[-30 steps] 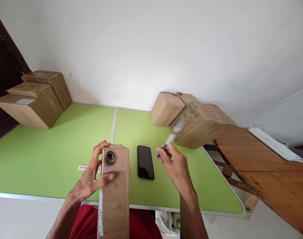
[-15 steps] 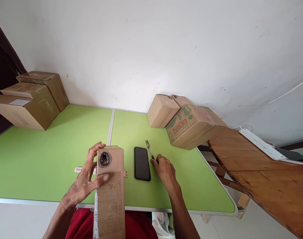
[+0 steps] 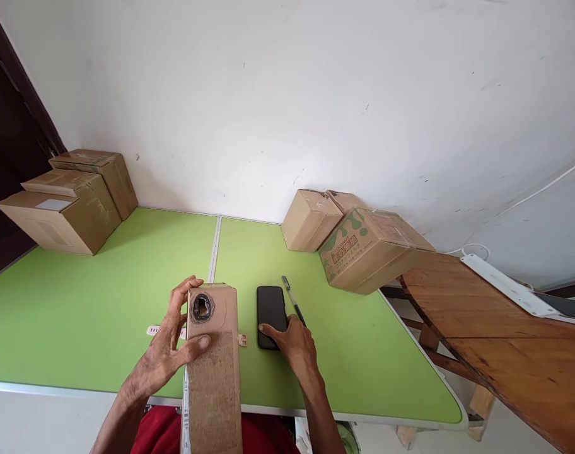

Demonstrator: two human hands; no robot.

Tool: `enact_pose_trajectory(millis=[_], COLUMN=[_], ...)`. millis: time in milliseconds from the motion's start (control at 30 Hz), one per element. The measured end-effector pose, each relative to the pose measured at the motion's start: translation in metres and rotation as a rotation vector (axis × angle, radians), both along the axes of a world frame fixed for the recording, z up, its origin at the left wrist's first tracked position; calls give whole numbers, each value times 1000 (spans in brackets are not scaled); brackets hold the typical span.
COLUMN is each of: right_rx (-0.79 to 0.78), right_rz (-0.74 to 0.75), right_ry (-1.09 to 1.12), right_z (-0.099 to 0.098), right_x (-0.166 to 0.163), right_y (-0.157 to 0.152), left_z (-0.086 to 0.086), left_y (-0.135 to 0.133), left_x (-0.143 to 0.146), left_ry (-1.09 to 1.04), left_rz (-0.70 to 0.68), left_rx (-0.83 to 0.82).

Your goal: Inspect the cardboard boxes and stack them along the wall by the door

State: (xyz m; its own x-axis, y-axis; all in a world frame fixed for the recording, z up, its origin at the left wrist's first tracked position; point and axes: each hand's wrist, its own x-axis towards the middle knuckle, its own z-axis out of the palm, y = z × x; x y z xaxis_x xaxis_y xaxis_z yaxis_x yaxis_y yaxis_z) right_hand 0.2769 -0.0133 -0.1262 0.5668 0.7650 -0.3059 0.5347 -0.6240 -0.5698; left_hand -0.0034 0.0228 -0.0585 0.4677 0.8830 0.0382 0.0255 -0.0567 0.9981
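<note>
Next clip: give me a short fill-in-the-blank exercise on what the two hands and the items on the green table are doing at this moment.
1. The left hand grips a long cardboard box with a ragged ____ cut near its far end.
2. The right hand rests its fingertips on the near end of the black ____.
3. The pen lies on the table, just to the ____ of the phone.

Missing words: hole; phone; right
</note>
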Motion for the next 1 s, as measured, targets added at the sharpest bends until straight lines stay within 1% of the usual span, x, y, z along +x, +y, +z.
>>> enact_pose_trajectory(millis=[133, 233, 300, 400, 433, 500, 567, 600, 667, 833, 900, 1000], right_rx=[185, 294, 398, 559, 592, 623, 633, 624, 588, 478, 439, 361], right_rz=[-15, -67, -115, -195, -194, -118, -26, 7, 53, 178, 191, 165], right_ry=[309, 526, 801, 1337, 1470, 1627, 1724, 1750, 1769, 1822, 1852, 1896], right_z=[-2, 6, 20, 53, 66, 89, 108, 114, 120, 116, 113, 108], right_x=[7, 4, 0, -9, -14, -24, -36, -43, -57, -92, -100, -103], right_y=[-4, -17, -30, -50, -54, -60, -60, -58, -54, -43, -41, -39], left_z=[-4, -8, -12, -16, -17, -17, -16, -15, -13, -12, -12, -12], left_y=[2, 5, 6, 7, 7, 7, 5, 4, 2, -2, -2, -2], left_x=[-1, -1, 0, 2, 3, 5, 7, 8, 9, 7, 6, 7], left_ry=[-5, -10, -16, -33, -37, -42, -60, -76, -106, -73, -80, -101], left_rz=[10, 7, 13, 0, -11, -33, -46, -55, -68, -15, -3, 4], left_rx=[-8, -27, -36, -31, -26, -12, -2, -2, -1, 79, 96, 113])
